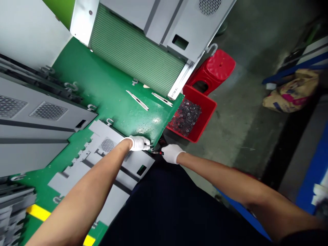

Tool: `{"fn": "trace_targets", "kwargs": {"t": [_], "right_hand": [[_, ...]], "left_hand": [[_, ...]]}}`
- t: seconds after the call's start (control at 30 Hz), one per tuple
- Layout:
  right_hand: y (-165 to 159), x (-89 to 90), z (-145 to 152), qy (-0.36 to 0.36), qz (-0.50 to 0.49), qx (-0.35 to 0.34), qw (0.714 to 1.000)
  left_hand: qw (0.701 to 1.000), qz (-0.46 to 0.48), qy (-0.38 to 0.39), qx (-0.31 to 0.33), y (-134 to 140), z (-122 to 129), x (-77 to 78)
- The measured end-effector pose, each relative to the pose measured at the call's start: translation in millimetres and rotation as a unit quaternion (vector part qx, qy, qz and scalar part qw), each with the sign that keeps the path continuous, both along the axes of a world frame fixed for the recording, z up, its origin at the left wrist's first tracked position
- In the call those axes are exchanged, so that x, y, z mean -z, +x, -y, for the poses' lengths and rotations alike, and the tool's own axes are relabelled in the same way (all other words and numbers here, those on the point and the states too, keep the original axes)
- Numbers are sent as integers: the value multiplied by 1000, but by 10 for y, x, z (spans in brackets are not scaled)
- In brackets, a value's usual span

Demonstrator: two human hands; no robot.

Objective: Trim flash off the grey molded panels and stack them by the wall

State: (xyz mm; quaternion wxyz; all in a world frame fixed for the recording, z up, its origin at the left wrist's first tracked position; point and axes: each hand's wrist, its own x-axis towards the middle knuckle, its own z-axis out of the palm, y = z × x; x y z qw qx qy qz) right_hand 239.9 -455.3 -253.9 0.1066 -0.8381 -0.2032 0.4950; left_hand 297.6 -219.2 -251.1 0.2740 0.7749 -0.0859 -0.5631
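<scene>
My left hand (139, 142), in a white glove, is at the near edge of the green table. Its fingers are pinched together around something small and greyish, too small to name. My right hand (171, 153), gloved as well, is closed around a slim hand tool (158, 152) with a red-and-black handle and a metal tip. That tip points left and almost meets the left fingertips. Under my left wrist lies a grey plastic panel (120, 186) with grilles and cut-outs. A pale hook-shaped piece (110, 122) sticks out at its upper edge.
Two craft knives (137, 100) lie on the green table (110, 89). A red bin (205, 119) of dark scraps stands beyond the right edge, below a red stool (221, 65). Grey panels are stacked at left (25, 126), and one panel (194, 30) rests on a ribbed green surface.
</scene>
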Motion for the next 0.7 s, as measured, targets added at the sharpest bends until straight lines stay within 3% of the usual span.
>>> {"fn": "trace_targets", "kwargs": {"t": [0.1, 0.17, 0.27, 0.33, 0.4, 0.47, 0.5, 0.57, 0.63, 0.67, 0.7], "right_hand": [[-58, 18, 97, -17, -1, 56, 998], [-143, 11, 144, -28, 1, 103, 994], [-248, 6, 202, -43, 1, 172, 984], [-277, 6, 239, -51, -1, 213, 976], [-283, -4, 272, -52, -4, 247, 968], [-281, -32, 300, -44, -8, 275, 960], [-282, -51, 311, -39, -10, 287, 957], [-286, -93, 331, -28, -16, 304, 952], [-286, -132, 346, -16, -17, 315, 949], [-280, -149, 350, -12, -16, 319, 947], [-267, -163, 353, -10, -17, 322, 947]], "left_hand": [[997, -9, -31, -63, -11, 14, -74], [990, 3, -59, -129, 11, 160, -139], [972, 31, -97, -213, 147, 630, -287], [961, 74, -117, -238, 299, 964, -436], [951, 145, -118, -245, 455, 1106, -600], [937, 238, -68, -247, 560, 925, -727], [927, 284, -17, -246, 579, 714, -763], [874, 367, 145, -282, 548, 136, -772], [806, 398, 371, -233, 455, -478, -705], [802, 383, 420, -185, 406, -740, -655], [817, 359, 430, -141, 363, -954, -602]]}}
